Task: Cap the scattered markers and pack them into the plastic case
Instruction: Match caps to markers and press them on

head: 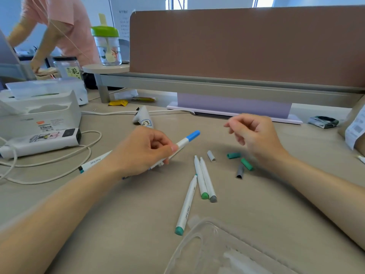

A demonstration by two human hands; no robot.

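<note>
My left hand (pixel 142 153) grips the blue-capped marker (pixel 183 143); my right hand (pixel 254 135) hovers loosely curled, holding nothing. I'd lay it flat in the plastic case (pixel 199 252), near right on the worktop (pixel 118 224).

A beige desk (pixel 138 204) is bounded at twelve o'clock by a brown partition panel (pixel 246 44) mounted on a grey rail (pixel 217 84). Bright windows (pixel 177 2) are seen above it.
</note>
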